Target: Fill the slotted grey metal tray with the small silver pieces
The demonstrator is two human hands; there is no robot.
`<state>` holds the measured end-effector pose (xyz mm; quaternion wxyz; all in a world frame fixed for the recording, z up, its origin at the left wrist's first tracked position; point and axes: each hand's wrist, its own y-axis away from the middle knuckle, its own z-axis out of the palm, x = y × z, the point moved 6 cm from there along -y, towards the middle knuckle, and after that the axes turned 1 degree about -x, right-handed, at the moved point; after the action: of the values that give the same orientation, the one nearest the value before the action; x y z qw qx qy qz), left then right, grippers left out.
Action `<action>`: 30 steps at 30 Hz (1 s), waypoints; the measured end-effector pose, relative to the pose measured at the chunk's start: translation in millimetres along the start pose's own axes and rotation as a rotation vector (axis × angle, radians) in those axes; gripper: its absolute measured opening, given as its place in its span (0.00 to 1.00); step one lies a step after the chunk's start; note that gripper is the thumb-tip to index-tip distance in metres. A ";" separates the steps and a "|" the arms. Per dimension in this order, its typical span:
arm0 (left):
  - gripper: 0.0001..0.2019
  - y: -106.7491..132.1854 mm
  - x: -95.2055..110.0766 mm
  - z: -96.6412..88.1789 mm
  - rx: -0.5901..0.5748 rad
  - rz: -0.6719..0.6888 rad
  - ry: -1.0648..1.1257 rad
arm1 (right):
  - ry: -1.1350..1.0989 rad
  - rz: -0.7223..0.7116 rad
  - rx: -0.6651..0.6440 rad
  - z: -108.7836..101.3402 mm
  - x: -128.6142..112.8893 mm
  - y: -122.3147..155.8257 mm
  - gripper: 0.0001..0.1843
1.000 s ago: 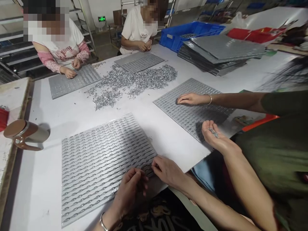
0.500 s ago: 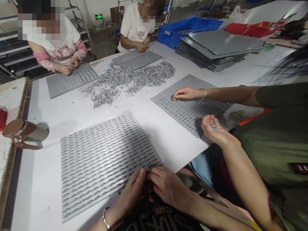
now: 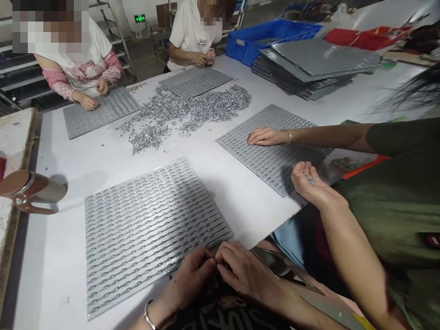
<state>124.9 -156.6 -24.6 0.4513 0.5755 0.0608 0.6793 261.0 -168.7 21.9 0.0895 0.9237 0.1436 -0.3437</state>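
My left hand (image 3: 192,277) and my right hand (image 3: 242,270) meet fingertip to fingertip just off the near right corner of a grey ribbed tray (image 3: 147,229) whose slots hold small metal pieces. Both hands have their fingers curled and pinched together; what is between them is too small to make out. A silver bangle sits on my left wrist.
A heap of small metal pieces (image 3: 189,112) lies mid-table. A co-worker on my right has one hand (image 3: 266,136) on a second tray (image 3: 271,146) and holds pieces in the other hand (image 3: 307,181). Two more people work at far trays. Stacked trays (image 3: 309,66), blue bin (image 3: 264,39), brown mug (image 3: 30,190).
My hands drew back from the tray's near edge toward my body and came together. The co-worker's far hand shifted slightly on the second tray.
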 end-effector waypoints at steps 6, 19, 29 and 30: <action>0.24 -7.3 -9.7 -1.3 -0.018 -0.014 0.029 | -0.107 -0.099 0.178 4.3 7.9 6.9 0.04; 0.26 -16.8 -24.6 1.6 0.017 -0.009 0.312 | -0.271 0.031 0.257 17.8 20.4 5.2 0.08; 0.27 -14.2 -3.4 -17.2 0.212 0.088 0.029 | -0.466 0.338 0.118 7.6 41.0 -6.3 0.07; 0.27 -14.1 -1.2 -21.6 0.244 0.100 0.050 | -0.415 0.307 0.110 2.9 44.5 -10.5 0.05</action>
<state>114.4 -139.7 -41.0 0.3417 0.6113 0.1255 0.7027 287.9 -150.4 -10.4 0.1178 0.8480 -0.0386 -0.5153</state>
